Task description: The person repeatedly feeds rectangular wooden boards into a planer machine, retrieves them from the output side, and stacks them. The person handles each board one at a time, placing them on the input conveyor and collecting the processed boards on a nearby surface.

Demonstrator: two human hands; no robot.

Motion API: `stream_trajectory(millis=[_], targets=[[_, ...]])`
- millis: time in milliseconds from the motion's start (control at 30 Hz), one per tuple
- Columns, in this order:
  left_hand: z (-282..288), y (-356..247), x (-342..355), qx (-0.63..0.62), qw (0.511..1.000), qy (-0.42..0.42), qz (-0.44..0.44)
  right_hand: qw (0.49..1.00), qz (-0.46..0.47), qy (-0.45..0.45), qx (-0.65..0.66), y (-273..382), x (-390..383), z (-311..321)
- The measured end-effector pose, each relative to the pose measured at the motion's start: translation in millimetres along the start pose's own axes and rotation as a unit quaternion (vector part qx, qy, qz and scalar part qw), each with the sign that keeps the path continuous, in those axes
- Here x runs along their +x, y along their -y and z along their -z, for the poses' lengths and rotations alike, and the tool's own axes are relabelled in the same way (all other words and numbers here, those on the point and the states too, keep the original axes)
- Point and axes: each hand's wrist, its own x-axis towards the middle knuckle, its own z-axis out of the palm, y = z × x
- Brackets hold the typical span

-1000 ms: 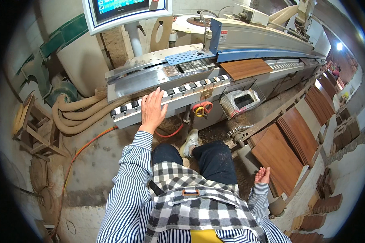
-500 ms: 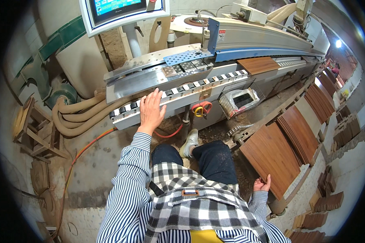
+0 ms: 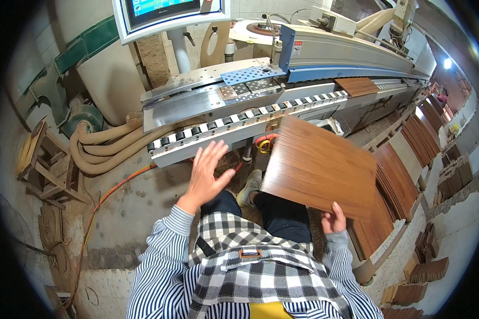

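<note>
A brown wood-grain board [image 3: 319,162] is raised over my lap, tilted, with my right hand [image 3: 333,220] gripping its near edge at the lower right. My left hand [image 3: 206,175] is off the machine, fingers spread and empty, a short distance left of the board. Behind both hands runs the machine's infeed rail with black-and-white rollers [image 3: 197,131], beside a steel plate [image 3: 173,114] and a blue perforated plate [image 3: 250,75]. A smaller brown board [image 3: 356,86] lies farther along the machine. Red-and-yellow scissors [image 3: 263,146] hang on the machine, partly covered by the held board.
A control screen [image 3: 165,11] stands at top. Flexible hoses [image 3: 85,154], a wooden stand [image 3: 48,175] and an orange cable [image 3: 126,182] are at the left. Stacks of boards [image 3: 418,139] line a rail at the right. A lined basket [image 3: 330,125] is mostly hidden. A distant person [image 3: 442,97] is at far right.
My right hand has lifted a board from the stack, swinging it up and leftward across my lap. My left hand has left the roller rail and moved down toward me.
</note>
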Motion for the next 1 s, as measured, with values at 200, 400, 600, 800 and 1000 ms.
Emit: stream_trajectory(millis=[200,400,600,800,1000], targets=[[20.6,-20.2,-33.9,0.056,0.998,0.013,-0.006,0.991,-0.074,0.111,-0.033,-43.7,65.4,-137.2],[46.6,17.6,-46.8,0.138,0.985,-0.069,0.075,0.963,-0.182,0.195,-0.045,-96.0,100.5,-224.6],[54.6,72.5,-28.0,0.161,0.974,-0.098,0.125,0.948,-0.176,0.26,-0.048,-92.2,81.9,-245.7],[55.5,107.6,4.1,0.172,0.969,-0.096,0.148,0.896,-0.075,0.279,-0.338,-65.5,53.3,-150.5],[48.8,105.9,4.0,0.235,0.946,-0.136,0.178,0.536,0.261,0.219,-0.773,-81.2,-10.0,-45.5]])
